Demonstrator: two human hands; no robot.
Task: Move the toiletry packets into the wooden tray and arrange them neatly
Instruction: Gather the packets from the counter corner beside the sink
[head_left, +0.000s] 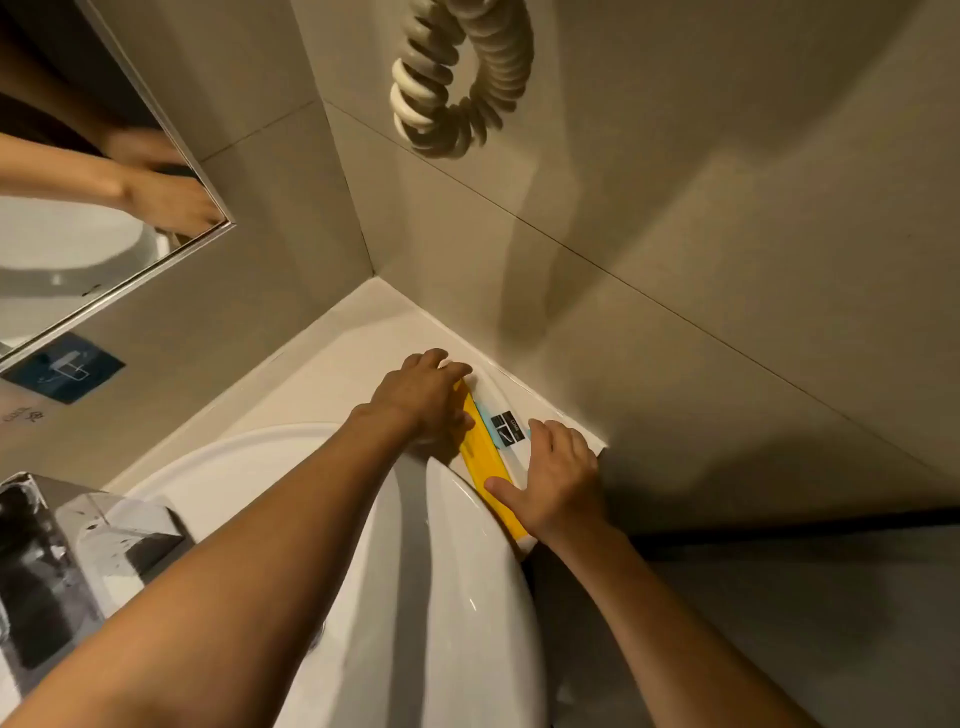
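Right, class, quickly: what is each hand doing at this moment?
Left hand: open, fingers resting on the far end of the yellow packet.
Right hand: open, palm down, thumb pressing the packet's near end.

You see a long yellow packet (485, 457) lying flat in the corner. Beside it lies a white packet (511, 434) with a black label.

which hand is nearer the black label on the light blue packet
Right. The right hand lies just beside the black label, its fingertips almost at the label's edge. The left hand rests farther off, across the yellow packet at its far end.
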